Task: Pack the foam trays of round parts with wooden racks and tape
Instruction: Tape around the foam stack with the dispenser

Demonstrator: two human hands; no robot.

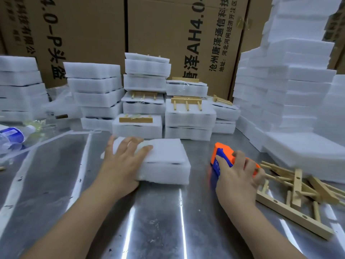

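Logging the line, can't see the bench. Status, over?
Left hand flat on foam tray pack. Right hand grips tape dispenser. No rack on it yet; wooden racks loose at right. Nothing between dispenser and pack.

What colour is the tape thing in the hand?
The tape dispenser is orange and blue, head view.

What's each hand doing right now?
Left hand: open, resting on the foam tray.
Right hand: gripping the orange tape dispenser.

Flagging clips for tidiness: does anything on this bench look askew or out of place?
Yes. The wooden racks lie in a tangled heap at the right, and a plastic bottle lies on its side at the left edge.
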